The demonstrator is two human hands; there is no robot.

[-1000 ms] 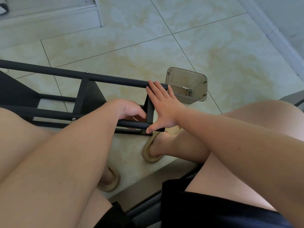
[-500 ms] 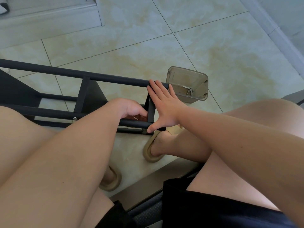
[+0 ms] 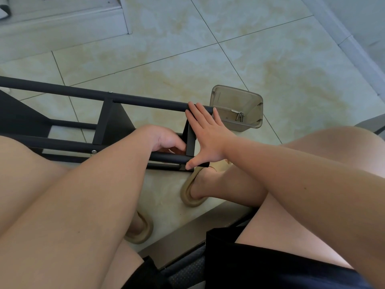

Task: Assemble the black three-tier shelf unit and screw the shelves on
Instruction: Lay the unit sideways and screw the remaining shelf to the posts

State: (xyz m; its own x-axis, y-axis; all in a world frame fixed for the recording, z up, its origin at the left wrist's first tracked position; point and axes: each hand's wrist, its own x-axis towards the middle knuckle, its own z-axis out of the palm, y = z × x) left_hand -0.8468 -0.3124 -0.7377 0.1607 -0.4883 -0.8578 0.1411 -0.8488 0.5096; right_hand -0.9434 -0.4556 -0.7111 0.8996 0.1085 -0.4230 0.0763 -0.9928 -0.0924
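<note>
Black metal shelf unit (image 3: 145, 103) lies on its side on the tiled floor (image 3: 208, 59), in front of the seated person's knees. Right hand (image 3: 206, 138) is spread flat, fingers straight, pressing the end shelf (image 3: 190, 142) against both tube ends, likely to keep it square for screwing. Left hand (image 3: 164, 138) reaches inside the frame behind that shelf, fingers curled under; whether they pinch a screw or tool cannot be told. Clear plastic tub (image 3: 229, 101) holding loose screws (image 3: 239, 117) sits just past the frame's end. The pressing right hand lies between the tub and the left hand.
</note>
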